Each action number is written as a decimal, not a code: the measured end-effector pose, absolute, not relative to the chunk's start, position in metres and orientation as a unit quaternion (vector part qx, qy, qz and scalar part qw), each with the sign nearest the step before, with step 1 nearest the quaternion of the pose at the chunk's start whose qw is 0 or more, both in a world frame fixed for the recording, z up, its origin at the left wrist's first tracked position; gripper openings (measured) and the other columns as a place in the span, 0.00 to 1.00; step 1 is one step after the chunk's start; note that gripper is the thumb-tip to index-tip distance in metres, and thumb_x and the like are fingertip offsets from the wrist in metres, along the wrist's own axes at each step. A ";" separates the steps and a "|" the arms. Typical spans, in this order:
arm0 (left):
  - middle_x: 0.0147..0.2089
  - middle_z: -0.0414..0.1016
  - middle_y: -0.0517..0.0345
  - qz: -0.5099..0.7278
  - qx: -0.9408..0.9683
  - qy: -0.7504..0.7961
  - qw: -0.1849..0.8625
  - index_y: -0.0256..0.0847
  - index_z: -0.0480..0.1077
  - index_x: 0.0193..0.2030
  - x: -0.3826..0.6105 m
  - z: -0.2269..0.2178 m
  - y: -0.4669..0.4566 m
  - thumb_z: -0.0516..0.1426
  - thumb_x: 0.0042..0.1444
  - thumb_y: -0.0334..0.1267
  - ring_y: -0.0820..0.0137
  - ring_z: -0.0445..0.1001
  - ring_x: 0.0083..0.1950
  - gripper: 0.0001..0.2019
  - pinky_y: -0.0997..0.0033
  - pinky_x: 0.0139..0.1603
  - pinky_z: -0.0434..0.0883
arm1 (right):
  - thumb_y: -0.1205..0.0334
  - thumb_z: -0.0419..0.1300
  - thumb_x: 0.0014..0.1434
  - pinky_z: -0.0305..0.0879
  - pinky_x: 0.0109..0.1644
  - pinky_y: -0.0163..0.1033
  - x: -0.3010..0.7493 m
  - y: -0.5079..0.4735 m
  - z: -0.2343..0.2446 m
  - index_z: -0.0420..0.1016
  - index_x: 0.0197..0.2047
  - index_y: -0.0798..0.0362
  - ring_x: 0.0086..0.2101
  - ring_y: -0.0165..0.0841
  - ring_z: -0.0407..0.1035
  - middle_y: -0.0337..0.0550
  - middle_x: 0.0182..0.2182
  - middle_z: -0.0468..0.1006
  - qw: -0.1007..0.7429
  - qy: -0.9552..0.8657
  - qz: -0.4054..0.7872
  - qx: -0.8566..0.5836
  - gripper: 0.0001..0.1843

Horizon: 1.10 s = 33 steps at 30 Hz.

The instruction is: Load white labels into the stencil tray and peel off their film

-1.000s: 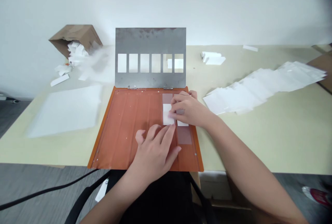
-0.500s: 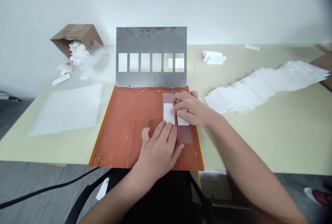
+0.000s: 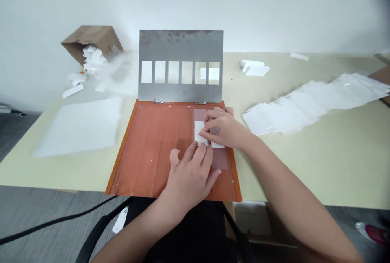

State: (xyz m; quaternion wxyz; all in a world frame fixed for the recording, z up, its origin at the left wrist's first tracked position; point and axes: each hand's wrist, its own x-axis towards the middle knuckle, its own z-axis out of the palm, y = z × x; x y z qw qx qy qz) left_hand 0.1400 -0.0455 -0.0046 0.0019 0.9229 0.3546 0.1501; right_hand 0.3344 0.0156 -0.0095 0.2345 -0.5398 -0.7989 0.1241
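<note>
White paper strips, two of them, lie side by side toward the right end of an orange hinged board in the head view, with brownish see-through film showing beneath them. The right strip is mostly covered by the right hand, whose curled fingers rest over both strips; whether they are gripping cannot be told. The left hand lies on the board with its fingers spread and relaxed, the tip of one just at the lower edge of the left strip. An upright metal plate with six rectangular windows stands at the board's far edge. On the pale green surface are a tipped cardboard box spilling white pieces, a flat white sheet pile on the left, and a long fanned row of white sheets on the right.
</note>
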 end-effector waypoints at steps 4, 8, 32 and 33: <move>0.60 0.76 0.46 0.148 0.920 0.363 -0.001 0.33 0.66 0.62 0.141 -0.004 -0.047 0.49 0.69 0.45 0.58 0.73 0.59 0.22 0.52 0.50 0.66 | 0.61 0.62 0.61 0.44 0.44 0.46 0.334 0.016 -0.009 0.72 0.22 0.53 0.39 0.34 0.65 0.38 0.33 0.75 0.220 -0.809 0.108 -0.535 0.16; 0.62 0.74 0.44 0.151 0.917 0.369 0.002 0.32 0.67 0.62 0.140 -0.006 -0.046 0.48 0.70 0.46 0.58 0.73 0.59 0.23 0.51 0.51 0.66 | 0.62 0.62 0.62 0.43 0.43 0.46 0.333 0.016 -0.008 0.70 0.22 0.53 0.38 0.34 0.65 0.39 0.32 0.75 0.201 -0.814 0.102 -0.535 0.17; 0.63 0.74 0.45 0.161 0.910 0.383 0.015 0.32 0.68 0.62 0.143 -0.012 -0.049 0.47 0.69 0.49 0.56 0.72 0.61 0.25 0.50 0.52 0.66 | 0.54 0.51 0.70 0.46 0.44 0.49 0.340 0.020 -0.022 0.78 0.51 0.46 0.46 0.44 0.62 0.49 0.49 0.74 0.171 -0.771 -0.010 -0.614 0.16; 0.63 0.74 0.45 0.162 0.909 0.383 0.015 0.32 0.68 0.62 0.143 -0.012 -0.049 0.47 0.69 0.49 0.56 0.72 0.61 0.25 0.50 0.52 0.66 | 0.54 0.51 0.69 0.46 0.45 0.49 0.340 0.020 -0.021 0.78 0.50 0.45 0.46 0.44 0.62 0.48 0.48 0.74 0.172 -0.771 -0.003 -0.614 0.16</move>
